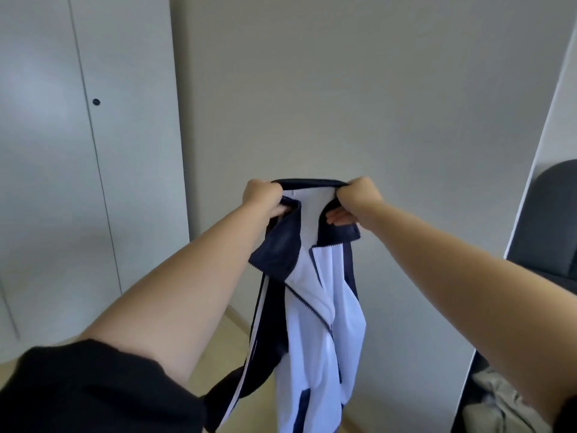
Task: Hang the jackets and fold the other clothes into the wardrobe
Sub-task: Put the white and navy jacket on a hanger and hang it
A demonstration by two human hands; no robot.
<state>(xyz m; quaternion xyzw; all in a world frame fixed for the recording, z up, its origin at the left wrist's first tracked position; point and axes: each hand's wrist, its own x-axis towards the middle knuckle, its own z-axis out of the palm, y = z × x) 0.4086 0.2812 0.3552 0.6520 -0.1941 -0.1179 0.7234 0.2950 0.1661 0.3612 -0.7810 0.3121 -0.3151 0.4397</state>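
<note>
A navy and white zip jacket point(315, 323) hangs in the air in front of me, unzipped, its body and a sleeve trailing down toward the floor. My left hand point(263, 196) grips the left side of the navy collar. My right hand point(356, 201) grips the right side of the collar, so the neck opening is stretched between both fists. No hanger is in view.
White wardrobe doors point(78, 151) with a small dark knob point(96, 102) stand shut at the left. A plain wall point(343, 89) is straight ahead. At the right edge a white open panel point(527, 214) shows dark items and beige clothing point(499, 398) low down.
</note>
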